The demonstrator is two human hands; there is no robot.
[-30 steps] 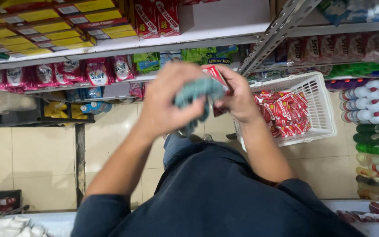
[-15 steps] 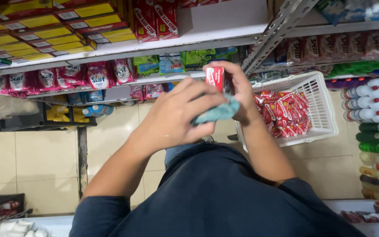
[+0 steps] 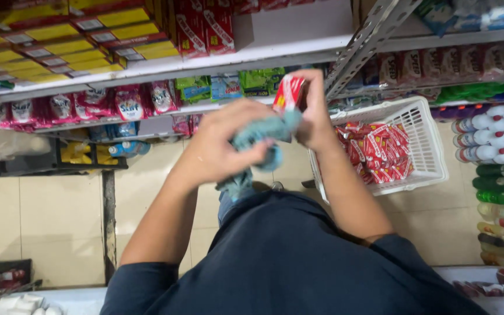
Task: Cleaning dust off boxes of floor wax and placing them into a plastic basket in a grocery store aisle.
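While I look down from the head camera, everything sits in one view, so the lines below run through it part by part.

Left hand: my left hand (image 3: 220, 146) is curled tight around a bunched blue-grey cloth (image 3: 258, 143) at the middle of the frame, fingers closed into it, with a tail of it hanging down toward my dark shirt.

Right hand: my right hand (image 3: 313, 116) is just right of centre, closed on a small red box (image 3: 289, 93) that stands upright, its top edge poking above my fingers.

Where the box is: upper middle of the frame, in front of the shelf edge, touching the cloth at its lower end.

Doing it well: I judge that a firm pinch on the box's narrow sides lets the cloth run along the flat faces; light pressure should do, since thin card dents easily.

Textures: the cloth looks soft and nappy; the box is glossy, sharp-cornered card.

Basket: a white plastic basket (image 3: 433, 146) with a lattice wall sits right of centre, holding more red packets like mine.

Shelves: the white shelf (image 3: 298, 35) at the top carries yellow boxes (image 3: 42, 35) in the upper left; green and white bottles (image 3: 503, 169) line the right edge.

Floor: pale tiles lie behind my arms.
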